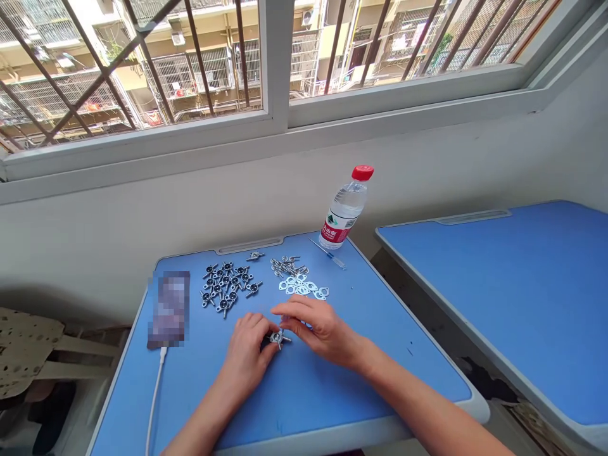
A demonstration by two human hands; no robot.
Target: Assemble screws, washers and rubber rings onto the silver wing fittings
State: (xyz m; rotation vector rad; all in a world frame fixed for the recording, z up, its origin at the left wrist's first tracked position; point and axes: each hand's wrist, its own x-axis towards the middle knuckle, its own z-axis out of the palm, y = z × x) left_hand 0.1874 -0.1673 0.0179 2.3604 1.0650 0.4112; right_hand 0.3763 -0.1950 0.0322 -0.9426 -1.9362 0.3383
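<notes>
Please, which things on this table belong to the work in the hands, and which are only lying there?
Likely in the work:
- metal part held by the left hand, with the right hand beside it
- dark-centred pieces
- small loose pieces
- flat plates

Seemingly just lying about:
- water bottle
- white cable
- blurred-out rectangular object
- thin tool, use unclear

1. An indoor room with school-type desks, serving as a small workplace; whether it is a classroom or part of a home cannot be told.
2. The near desk [342,392] and a second desk [513,285] share blue tops, pale rims and a long groove [249,246] at the back.
3. Small metal parts [226,280] in piles on the near desk suggest handwork.
4. Above the plain wall [228,209], a barred window [275,63] faces apartment balconies [304,52].
</notes>
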